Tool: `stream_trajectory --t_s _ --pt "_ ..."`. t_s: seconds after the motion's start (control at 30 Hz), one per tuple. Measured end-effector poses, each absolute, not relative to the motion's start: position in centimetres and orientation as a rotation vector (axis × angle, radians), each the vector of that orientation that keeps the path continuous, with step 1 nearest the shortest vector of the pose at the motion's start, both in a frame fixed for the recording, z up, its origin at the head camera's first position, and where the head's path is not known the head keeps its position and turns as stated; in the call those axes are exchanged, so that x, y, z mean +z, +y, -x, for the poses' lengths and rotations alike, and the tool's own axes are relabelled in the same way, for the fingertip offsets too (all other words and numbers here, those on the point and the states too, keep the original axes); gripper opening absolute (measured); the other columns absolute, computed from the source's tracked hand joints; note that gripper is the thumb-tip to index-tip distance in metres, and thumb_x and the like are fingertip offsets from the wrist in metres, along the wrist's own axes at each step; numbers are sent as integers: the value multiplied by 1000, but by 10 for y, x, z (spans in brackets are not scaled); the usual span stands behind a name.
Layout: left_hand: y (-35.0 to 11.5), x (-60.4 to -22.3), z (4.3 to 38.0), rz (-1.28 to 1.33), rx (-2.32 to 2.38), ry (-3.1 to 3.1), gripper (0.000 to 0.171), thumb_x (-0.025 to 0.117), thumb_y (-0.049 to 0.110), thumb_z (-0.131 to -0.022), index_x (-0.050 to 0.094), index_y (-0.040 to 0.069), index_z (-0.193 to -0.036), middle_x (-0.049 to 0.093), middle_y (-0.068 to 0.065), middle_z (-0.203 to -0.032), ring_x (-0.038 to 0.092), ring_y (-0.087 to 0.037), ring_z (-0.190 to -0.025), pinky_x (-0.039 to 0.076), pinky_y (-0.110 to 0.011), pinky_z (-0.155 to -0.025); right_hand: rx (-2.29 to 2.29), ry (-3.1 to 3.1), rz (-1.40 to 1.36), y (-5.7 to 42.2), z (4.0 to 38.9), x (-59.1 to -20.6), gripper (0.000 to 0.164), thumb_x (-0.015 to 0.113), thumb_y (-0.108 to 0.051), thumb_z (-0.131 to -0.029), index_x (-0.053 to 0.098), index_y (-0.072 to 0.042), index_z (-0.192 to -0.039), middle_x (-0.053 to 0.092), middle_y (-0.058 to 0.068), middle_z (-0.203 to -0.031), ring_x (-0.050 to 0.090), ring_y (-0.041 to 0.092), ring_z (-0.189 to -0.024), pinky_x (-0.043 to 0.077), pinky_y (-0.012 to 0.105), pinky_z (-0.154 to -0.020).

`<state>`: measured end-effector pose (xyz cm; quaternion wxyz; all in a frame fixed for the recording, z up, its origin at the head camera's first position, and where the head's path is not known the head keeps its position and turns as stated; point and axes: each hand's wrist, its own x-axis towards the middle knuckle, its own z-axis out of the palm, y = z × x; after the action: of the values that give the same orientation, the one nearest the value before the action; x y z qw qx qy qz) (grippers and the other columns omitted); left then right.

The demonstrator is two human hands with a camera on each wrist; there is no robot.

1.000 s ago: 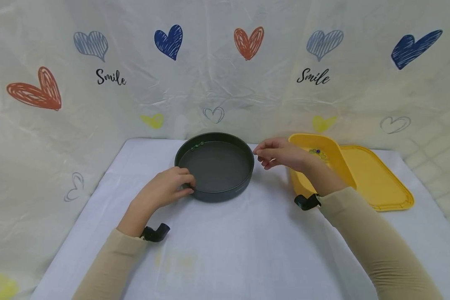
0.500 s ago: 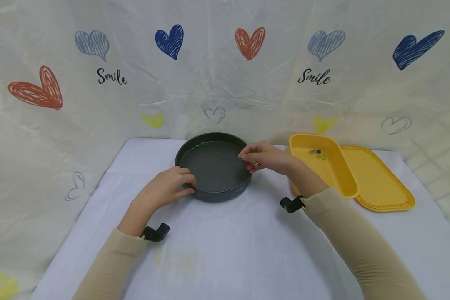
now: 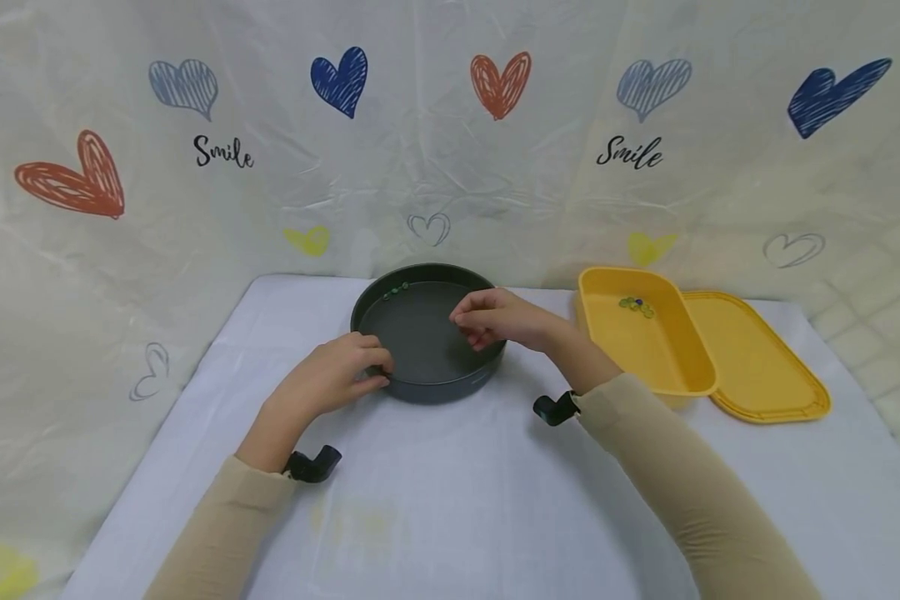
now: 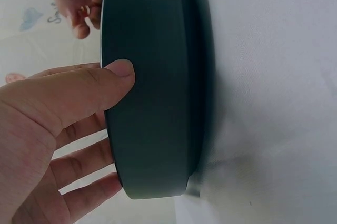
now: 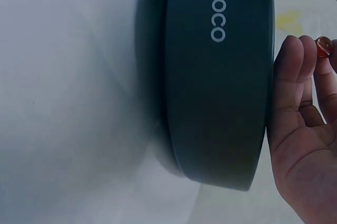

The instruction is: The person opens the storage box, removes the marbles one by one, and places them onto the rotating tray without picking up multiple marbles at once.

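Observation:
A round dark pan [image 3: 420, 333] with "ecoco" on its wall stands at the back of the table. Several small green marbles [image 3: 396, 291] lie inside along its far left edge. My left hand [image 3: 337, 372] grips the pan's near left rim; in the left wrist view the thumb [image 4: 118, 74] lies on the outer wall, the fingers on the other side. Over the right part of the pan, my right hand [image 3: 504, 319] pinches a small amber marble [image 5: 323, 47] between its fingertips, partly hidden by them in the right wrist view.
A yellow plastic box [image 3: 645, 354] stands right of the pan, with several greenish marbles [image 3: 636, 306] and a blue one in it. Its yellow lid [image 3: 765, 358] lies flat beside it. Behind the white-covered table [image 3: 450, 500] hangs a heart-printed sheet [image 3: 420, 150].
My right hand has moved left from between the box and the pan to over the pan's right part. The left hand has stayed on the rim.

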<state>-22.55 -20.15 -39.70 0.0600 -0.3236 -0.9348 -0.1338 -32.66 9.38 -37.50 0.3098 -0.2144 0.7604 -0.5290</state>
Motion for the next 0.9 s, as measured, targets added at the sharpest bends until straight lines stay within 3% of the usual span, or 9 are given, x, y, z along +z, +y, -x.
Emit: stream_trajectory --t_s 0.23,0.53,0.9 --pt "-201 -398 227 991 -402 -2820 13 81 19 -85 72 25 -92 61 11 -91 59 -11 -87 51 -32 -76 -1379 2024 588 81 330 -381 22 61 -20 -101 65 -2 -114 61 9 -95 59 20 -79 57 33 -75" --pt "-201 -397 227 986 -387 -2843 12 80 21 -86 72 26 -94 62 10 -93 59 -12 -87 52 -33 -75 -1332 2028 591 71 332 -392 35 61 -22 -101 60 7 -122 61 13 -101 61 21 -80 55 34 -76" --pt "-201 -397 227 1004 -390 -2826 11 80 21 -86 72 24 -93 64 5 -93 59 -13 -87 52 -34 -74 -1176 2126 647 62 331 -395 25 55 -13 -101 63 6 -116 64 11 -104 61 19 -81 57 33 -76"
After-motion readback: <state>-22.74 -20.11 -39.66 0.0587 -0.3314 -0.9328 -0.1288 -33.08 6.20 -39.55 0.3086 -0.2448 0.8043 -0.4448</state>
